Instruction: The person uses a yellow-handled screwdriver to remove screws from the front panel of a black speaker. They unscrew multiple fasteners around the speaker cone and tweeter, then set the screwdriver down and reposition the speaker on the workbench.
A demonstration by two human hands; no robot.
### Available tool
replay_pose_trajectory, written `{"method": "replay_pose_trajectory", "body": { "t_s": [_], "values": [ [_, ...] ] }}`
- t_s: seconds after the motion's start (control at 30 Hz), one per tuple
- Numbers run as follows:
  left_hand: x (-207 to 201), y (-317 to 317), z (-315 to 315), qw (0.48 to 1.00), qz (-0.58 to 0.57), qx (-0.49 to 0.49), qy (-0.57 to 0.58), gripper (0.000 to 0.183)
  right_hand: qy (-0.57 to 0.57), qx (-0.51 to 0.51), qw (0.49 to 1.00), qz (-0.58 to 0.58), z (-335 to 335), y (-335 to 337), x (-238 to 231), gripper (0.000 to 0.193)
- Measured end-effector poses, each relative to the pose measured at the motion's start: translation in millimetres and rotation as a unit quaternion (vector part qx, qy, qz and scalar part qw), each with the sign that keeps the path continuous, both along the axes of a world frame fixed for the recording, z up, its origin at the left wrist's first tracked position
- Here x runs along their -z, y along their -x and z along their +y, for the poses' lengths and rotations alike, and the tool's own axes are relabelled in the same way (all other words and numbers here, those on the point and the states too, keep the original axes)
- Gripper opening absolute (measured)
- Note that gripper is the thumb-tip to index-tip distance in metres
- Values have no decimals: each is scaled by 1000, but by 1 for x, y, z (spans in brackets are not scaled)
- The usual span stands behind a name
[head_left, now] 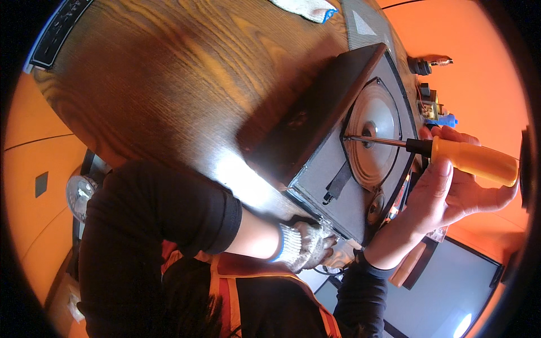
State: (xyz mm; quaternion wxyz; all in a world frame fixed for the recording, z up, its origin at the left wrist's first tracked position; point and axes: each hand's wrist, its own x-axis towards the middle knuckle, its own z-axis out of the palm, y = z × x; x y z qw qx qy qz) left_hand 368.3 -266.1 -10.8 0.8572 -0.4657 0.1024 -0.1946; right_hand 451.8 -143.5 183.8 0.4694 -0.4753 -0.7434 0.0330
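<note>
A dark speaker cabinet (338, 180) rests on the wooden table, with its front panel turned toward the right. A round speaker cone (386, 112) is set in that panel, and a smaller round driver (375, 208) sits near its lower end. My right hand (445, 197), bare, is closed round the yellow handle of a screwdriver (476, 160). The shaft reaches left across the cone, and its tip meets the cone's outer rim. My left hand (307, 245), in a white-and-grey work glove, has its fingers curled against the cabinet's near lower edge, partly hidden there.
The wood-grain table (169, 73) spreads to the left. A white glove (304, 7) with blue trim lies at the far edge, beside a grey mesh panel (363, 25). Small parts (431, 104) stand behind the cabinet. A grey-topped surface (456, 276) is at lower right.
</note>
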Motion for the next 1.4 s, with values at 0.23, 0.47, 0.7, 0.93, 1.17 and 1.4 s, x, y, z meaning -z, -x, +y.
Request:
{"method": "replay_pose_trajectory", "body": {
  "t_s": [0.23, 0.47, 0.7, 0.93, 1.17, 1.4],
  "values": [
    [0, 1, 1, 1000, 4, 0, -3, 46, 52, -28, 998, 29, 3, 0, -8, 71],
    [1, 2, 3, 1000, 8, -1, -5, 46, -14, 72, 997, -10, 2, 10, 2, 73],
    [1, 4, 5, 1000, 11, 4, -4, 46, 46, -60, 996, 48, 0, 5, -8, 72],
    [2, 6, 6, 1000, 11, 5, -9, 47, 12, -66, 998, 20, 7, 9, -2, 74],
    [2, 6, 7, 1000, 12, 2, -12, 47, 45, 87, 995, 0, -3, 16, -2, 76],
    [1, 5, 7, 1000, 8, 2, -14, 47, 52, -107, 991, 58, 6, 5, 2, 69]
  ]
}}
